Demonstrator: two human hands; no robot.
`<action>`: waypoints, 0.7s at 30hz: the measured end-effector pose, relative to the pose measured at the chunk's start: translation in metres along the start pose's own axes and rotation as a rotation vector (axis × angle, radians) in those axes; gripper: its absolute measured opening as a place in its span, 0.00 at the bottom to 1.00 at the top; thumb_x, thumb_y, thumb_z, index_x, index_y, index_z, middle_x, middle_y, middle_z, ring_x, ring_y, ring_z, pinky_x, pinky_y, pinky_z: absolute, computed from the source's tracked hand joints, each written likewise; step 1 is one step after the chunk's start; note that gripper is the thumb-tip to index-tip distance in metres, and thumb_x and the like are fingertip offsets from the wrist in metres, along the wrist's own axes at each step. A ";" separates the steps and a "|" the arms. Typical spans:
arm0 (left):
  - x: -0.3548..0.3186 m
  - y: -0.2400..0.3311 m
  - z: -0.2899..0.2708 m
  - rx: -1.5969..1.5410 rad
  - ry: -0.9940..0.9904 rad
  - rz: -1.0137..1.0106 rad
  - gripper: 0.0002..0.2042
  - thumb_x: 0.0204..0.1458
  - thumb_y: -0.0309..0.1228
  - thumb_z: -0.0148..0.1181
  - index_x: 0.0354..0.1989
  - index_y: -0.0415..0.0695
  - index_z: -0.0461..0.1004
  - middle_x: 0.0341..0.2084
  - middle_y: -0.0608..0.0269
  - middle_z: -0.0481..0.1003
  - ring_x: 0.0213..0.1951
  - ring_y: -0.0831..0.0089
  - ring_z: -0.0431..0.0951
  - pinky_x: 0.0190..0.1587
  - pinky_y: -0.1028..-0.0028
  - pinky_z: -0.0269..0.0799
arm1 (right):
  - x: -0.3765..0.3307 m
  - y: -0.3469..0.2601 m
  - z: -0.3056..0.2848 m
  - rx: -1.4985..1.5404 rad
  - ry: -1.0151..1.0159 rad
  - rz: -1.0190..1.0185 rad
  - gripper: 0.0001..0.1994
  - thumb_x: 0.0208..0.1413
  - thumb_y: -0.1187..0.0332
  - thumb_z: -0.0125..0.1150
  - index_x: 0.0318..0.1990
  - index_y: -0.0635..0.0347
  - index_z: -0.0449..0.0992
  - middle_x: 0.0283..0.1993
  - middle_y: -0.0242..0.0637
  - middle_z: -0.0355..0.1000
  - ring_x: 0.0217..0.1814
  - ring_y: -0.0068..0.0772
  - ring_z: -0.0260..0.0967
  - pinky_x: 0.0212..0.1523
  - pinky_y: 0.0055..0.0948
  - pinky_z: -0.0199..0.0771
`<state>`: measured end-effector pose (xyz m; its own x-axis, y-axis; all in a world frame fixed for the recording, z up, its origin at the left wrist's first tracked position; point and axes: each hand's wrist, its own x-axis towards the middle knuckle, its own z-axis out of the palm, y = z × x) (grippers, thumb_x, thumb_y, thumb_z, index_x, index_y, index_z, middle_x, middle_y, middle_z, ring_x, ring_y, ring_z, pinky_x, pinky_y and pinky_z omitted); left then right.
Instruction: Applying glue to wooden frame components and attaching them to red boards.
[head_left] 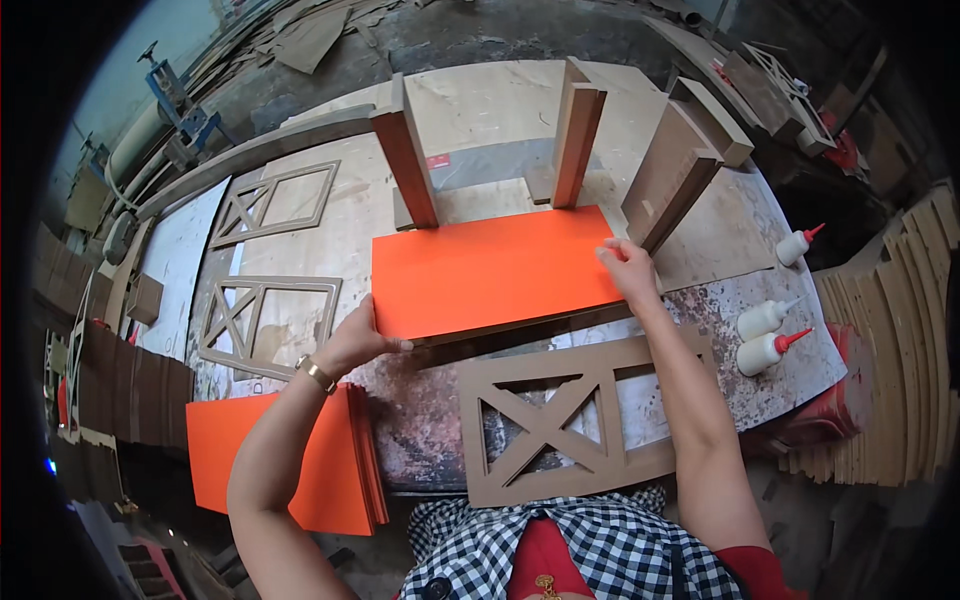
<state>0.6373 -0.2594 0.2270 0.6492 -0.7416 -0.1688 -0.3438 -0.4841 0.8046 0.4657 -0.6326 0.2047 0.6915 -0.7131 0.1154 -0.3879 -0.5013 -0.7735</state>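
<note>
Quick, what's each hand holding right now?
Left hand: partly curled, holding the orange board at its near left corner.
Right hand: fingers bent, holding the same board at its right end.

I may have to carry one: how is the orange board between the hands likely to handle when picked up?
The orange board is probably stiff, since its face looks flat and its edges straight. Its smooth face may feel slippery; being broad and flat, it's unlikely to roll.

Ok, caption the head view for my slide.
Left hand and right hand hold an orange panel at opposite ends, a cross-braced frame nearby.
</note>
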 end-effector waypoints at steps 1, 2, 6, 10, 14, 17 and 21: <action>0.004 -0.008 0.006 0.117 0.027 0.068 0.39 0.36 0.31 0.68 0.58 0.35 0.54 0.38 0.51 0.73 0.35 0.61 0.75 0.35 0.70 0.70 | -0.004 0.003 -0.001 -0.055 -0.007 -0.087 0.20 0.46 0.59 0.59 0.44 0.62 0.73 0.49 0.47 0.70 0.55 0.43 0.64 0.53 0.30 0.63; 0.006 -0.005 0.009 0.115 0.018 0.057 0.39 0.36 0.31 0.68 0.58 0.35 0.54 0.38 0.51 0.73 0.35 0.61 0.75 0.35 0.70 0.70 | -0.009 0.003 -0.003 -0.056 -0.016 -0.076 0.20 0.46 0.59 0.59 0.44 0.62 0.73 0.49 0.47 0.70 0.55 0.43 0.64 0.53 0.30 0.63; 0.012 0.020 0.017 0.451 -0.089 -0.247 0.40 0.39 0.38 0.66 0.58 0.33 0.50 0.40 0.44 0.73 0.38 0.51 0.75 0.38 0.64 0.70 | -0.032 -0.008 -0.014 -0.382 -0.225 -0.391 0.28 0.45 0.52 0.59 0.52 0.58 0.69 0.59 0.47 0.61 0.65 0.48 0.52 0.60 0.41 0.55; 0.011 0.021 0.018 0.574 -0.081 -0.235 0.41 0.38 0.46 0.64 0.55 0.32 0.50 0.34 0.43 0.74 0.34 0.50 0.76 0.35 0.64 0.71 | -0.033 -0.012 0.000 -0.518 -0.389 -0.292 0.32 0.45 0.47 0.57 0.56 0.54 0.65 0.64 0.45 0.54 0.68 0.49 0.45 0.60 0.51 0.51; 0.004 0.000 0.018 0.504 -0.099 -0.127 0.40 0.39 0.48 0.62 0.53 0.30 0.53 0.34 0.43 0.74 0.33 0.51 0.75 0.36 0.65 0.70 | -0.026 -0.037 0.024 -0.680 -0.596 -0.244 0.37 0.44 0.41 0.54 0.61 0.46 0.59 0.69 0.42 0.43 0.70 0.53 0.38 0.58 0.62 0.48; 0.024 0.009 0.020 0.568 -0.208 -0.173 0.35 0.37 0.52 0.62 0.44 0.30 0.63 0.28 0.47 0.74 0.29 0.56 0.74 0.36 0.66 0.71 | -0.024 -0.031 0.017 -0.754 -0.540 -0.170 0.36 0.45 0.43 0.56 0.61 0.49 0.60 0.68 0.44 0.46 0.69 0.54 0.40 0.61 0.45 0.53; 0.034 -0.031 -0.010 0.436 0.138 -0.050 0.29 0.40 0.53 0.58 0.33 0.32 0.74 0.27 0.47 0.75 0.28 0.52 0.76 0.32 0.64 0.72 | -0.036 -0.048 0.020 -0.763 -0.517 -0.123 0.38 0.44 0.44 0.58 0.62 0.46 0.57 0.69 0.41 0.43 0.70 0.53 0.39 0.60 0.54 0.51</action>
<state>0.6767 -0.2647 0.2026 0.7461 -0.6582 -0.1000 -0.5442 -0.6895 0.4780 0.4713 -0.5731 0.2248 0.8688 -0.4185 -0.2646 -0.4629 -0.8762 -0.1341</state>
